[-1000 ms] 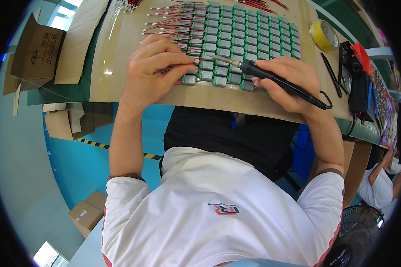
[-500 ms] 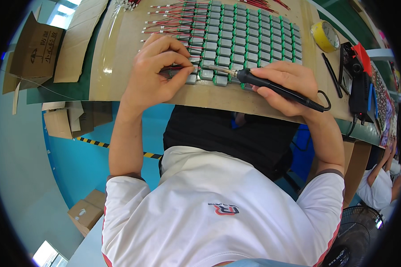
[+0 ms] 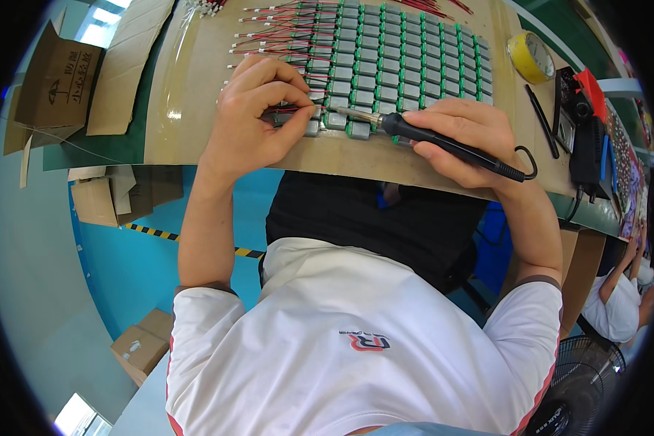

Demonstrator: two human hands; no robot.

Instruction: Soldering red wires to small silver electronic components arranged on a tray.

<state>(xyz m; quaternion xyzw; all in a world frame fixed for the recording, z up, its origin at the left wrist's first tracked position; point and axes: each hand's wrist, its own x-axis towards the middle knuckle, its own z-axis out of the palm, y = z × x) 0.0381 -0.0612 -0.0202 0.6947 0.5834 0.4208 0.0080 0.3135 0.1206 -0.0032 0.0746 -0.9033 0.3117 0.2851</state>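
Observation:
My right hand [image 3: 476,134] is wrapped round the black handle of a soldering iron [image 3: 443,141], its metal tip pointing left at the near rows of small grey battery packs [image 3: 389,65] with green circuit boards. The tip is close to the fingertips of my left hand [image 3: 258,123], and I cannot tell whether it touches a board. My left thumb and forefinger pinch a thin red-and-black wire lead [image 3: 287,110] beside one pack; its end is hidden by the fingers. Similar wire leads [image 3: 276,36] with white connectors reach from the packs' left side.
A yellow tape roll [image 3: 530,58], a black pen-like tool [image 3: 541,121] and a black soldering station [image 3: 588,149] lie on the right. Cardboard boxes [image 3: 58,83] stand at the left. More red wires [image 3: 429,7] lie at the far edge. A fan [image 3: 578,385] is at lower right.
The soldering iron and my right hand have shifted very slightly to the left. My left hand keeps its pinch in nearly the same place.

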